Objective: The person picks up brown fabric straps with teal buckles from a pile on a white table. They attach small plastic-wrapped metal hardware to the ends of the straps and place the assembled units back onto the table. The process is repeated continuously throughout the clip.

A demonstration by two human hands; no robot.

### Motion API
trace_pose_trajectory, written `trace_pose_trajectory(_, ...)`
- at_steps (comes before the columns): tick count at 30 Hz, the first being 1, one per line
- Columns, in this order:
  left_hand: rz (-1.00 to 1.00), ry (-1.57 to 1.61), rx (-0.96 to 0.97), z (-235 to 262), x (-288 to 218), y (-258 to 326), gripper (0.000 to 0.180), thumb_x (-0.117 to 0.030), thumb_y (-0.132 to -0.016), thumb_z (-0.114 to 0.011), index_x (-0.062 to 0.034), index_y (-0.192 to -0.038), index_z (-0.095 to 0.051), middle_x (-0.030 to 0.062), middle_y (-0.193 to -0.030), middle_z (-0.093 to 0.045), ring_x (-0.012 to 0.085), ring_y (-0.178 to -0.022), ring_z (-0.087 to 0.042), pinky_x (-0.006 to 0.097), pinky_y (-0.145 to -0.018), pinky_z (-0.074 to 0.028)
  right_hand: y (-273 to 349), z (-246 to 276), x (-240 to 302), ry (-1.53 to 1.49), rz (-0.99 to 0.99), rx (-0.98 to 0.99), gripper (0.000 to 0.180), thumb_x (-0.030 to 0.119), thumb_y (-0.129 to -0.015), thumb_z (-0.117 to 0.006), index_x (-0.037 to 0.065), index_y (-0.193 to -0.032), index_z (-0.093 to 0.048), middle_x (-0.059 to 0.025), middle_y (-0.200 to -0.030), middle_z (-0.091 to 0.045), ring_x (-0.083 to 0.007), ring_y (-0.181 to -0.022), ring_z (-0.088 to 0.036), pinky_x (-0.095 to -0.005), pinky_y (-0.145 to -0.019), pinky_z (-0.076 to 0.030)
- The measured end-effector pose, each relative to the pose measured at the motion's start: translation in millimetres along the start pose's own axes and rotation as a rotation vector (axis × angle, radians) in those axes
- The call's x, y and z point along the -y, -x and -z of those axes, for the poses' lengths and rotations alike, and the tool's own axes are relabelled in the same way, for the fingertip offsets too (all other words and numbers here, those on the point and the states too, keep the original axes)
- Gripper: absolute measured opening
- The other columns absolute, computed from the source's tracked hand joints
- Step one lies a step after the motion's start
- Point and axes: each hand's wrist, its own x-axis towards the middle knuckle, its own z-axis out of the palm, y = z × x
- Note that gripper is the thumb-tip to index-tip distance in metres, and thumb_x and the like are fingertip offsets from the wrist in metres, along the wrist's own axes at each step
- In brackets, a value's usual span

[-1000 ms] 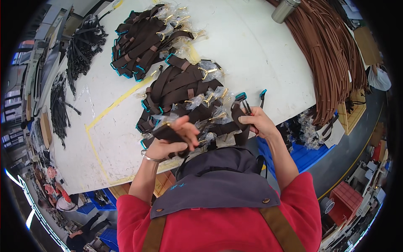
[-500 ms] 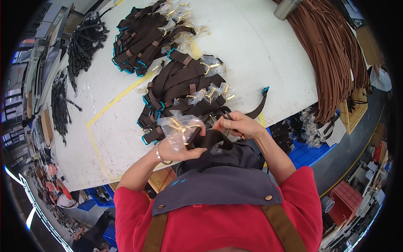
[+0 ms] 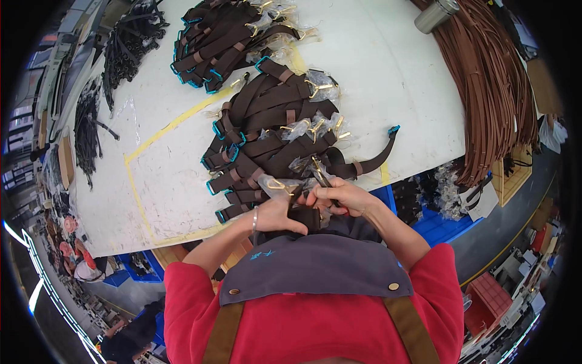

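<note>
At the table's near edge, my left hand [image 3: 279, 215] is closed on the end of a dark brown webbing strap [image 3: 308, 217], its gold hook [image 3: 277, 185] wrapped in clear plastic by the fingers. My right hand [image 3: 348, 197] grips a slim dark tool [image 3: 322, 176] with a pointed, light-coloured end; its exact kind does not show. The two hands nearly touch over my lap, and the fingers hide part of the strap. Just beyond them lies a pile of brown straps [image 3: 267, 127] with blue-wrapped buckles [image 3: 234, 151] and plastic-covered gold hooks [image 3: 315, 128].
A second strap pile [image 3: 221, 45] lies farther back on the white table [image 3: 388, 73]. Long brown strips [image 3: 479, 85] and a metal flask [image 3: 435, 16] are at the right, black straps [image 3: 130, 48] at the left. A blue bin [image 3: 445, 224] stands below the right edge.
The left hand has moved right and closer to the right hand, the plastic-wrapped hook lowered. The slim tool now points up and away from the right hand. The view has shifted slightly.
</note>
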Motion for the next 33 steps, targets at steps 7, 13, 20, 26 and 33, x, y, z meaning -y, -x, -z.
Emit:
trace_pose_trajectory(7, 0.006, 0.365, 0.048, -6, 25, 20, 0.029, -0.015, -0.07, -0.066, 0.002, -0.091, -0.054, 0.0095, -0.081, -0.061, 0.0166, -0.071, -0.056, 0.028, -0.067, -0.044, -13, 9, 16, 0.054, 0.214, -0.136, 0.045, 0.041, -0.09, -0.038, -0.001, -0.097, -0.053, -0.012, -0.09, -0.061, -0.0137, -0.084, -0.06, -0.0151, -0.036, -0.028)
trace_pose_trajectory(13, -0.299, 1.316, -0.214, 17, 5, 43, 0.029, -0.019, -0.072, -0.061, 0.0006, -0.091, -0.05, 0.0085, -0.054, -0.052, 0.0179, -0.044, -0.051, 0.03, -0.056, -0.04, -29, 3, -1, 0.274, -0.033, 0.113, 0.055, 0.049, -0.088, -0.03, 0.0, -0.102, -0.05, -0.0099, -0.07, -0.057, -0.0118, -0.048, -0.054, -0.0184, -0.035, -0.027)
trace_pose_trajectory(20, 0.015, 1.007, -0.491, 16, 35, 29, 0.015, -0.004, -0.07, -0.062, -0.0036, -0.078, -0.049, -0.0009, -0.06, -0.042, 0.0083, -0.052, -0.041, 0.023, -0.048, -0.032, -12, 1, -3, 0.414, 0.098, -0.117, 0.035, 0.038, -0.088, -0.038, 0.005, -0.085, -0.048, -0.0003, -0.057, -0.044, -0.0047, -0.043, -0.037, -0.0186, -0.039, -0.03)
trace_pose_trajectory(26, 0.007, -0.706, -0.666, -14, 41, -42, 0.035, -0.026, -0.065, -0.07, -0.0003, -0.082, -0.054, 0.0188, -0.077, -0.059, 0.0346, -0.072, -0.057, 0.036, -0.063, -0.044, -6, 19, 2, 0.296, 0.302, -0.331, 0.028, 0.031, -0.09, -0.038, 0.005, -0.084, -0.048, 0.0009, -0.058, -0.044, -0.0037, -0.043, -0.036, -0.0182, -0.04, -0.03)
trace_pose_trajectory(33, 0.035, 0.743, -0.59, 13, 38, 11, 0.034, -0.012, -0.07, -0.067, 0.0043, -0.096, -0.053, 0.0145, -0.088, -0.061, 0.0233, -0.074, -0.061, 0.031, -0.069, -0.049, 4, 27, 31, 0.142, 0.35, -0.234, 0.032, 0.031, -0.09, -0.036, 0.003, -0.092, -0.05, 0.001, -0.061, -0.045, -0.0019, -0.043, -0.034, -0.0164, -0.039, -0.026)
